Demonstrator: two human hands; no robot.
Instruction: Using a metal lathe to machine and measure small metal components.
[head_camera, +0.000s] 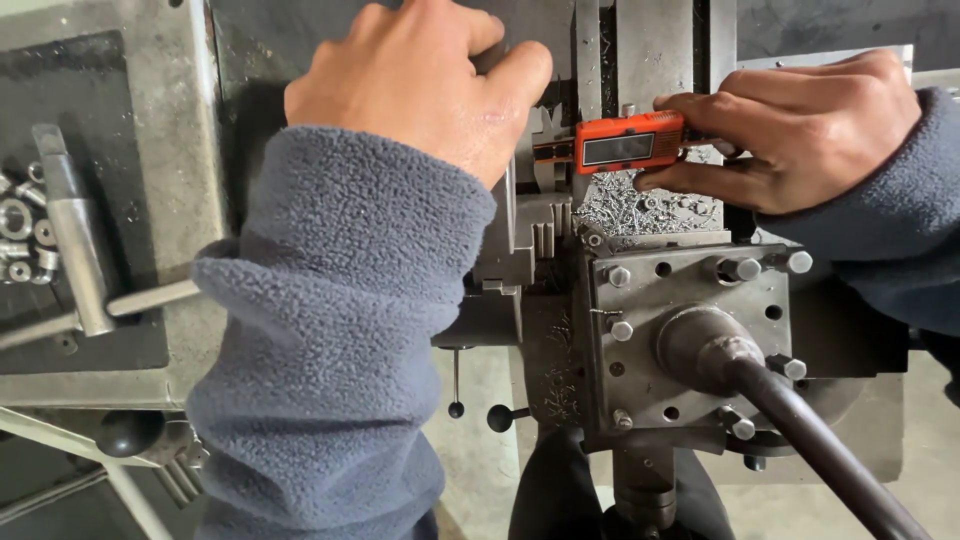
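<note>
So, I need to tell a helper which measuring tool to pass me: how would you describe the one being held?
Start at the grey metal lathe tool post with its square-headed bolts. Just above it, past the pile of silvery metal shavings, the right hand pinches an orange digital caliper. It is the only brightly coloured thing there, with a grey display window.

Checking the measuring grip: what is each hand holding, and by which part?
Right hand pinches the orange caliper by its display body. Left hand rests curled on the machine; what it grips is hidden.
</note>
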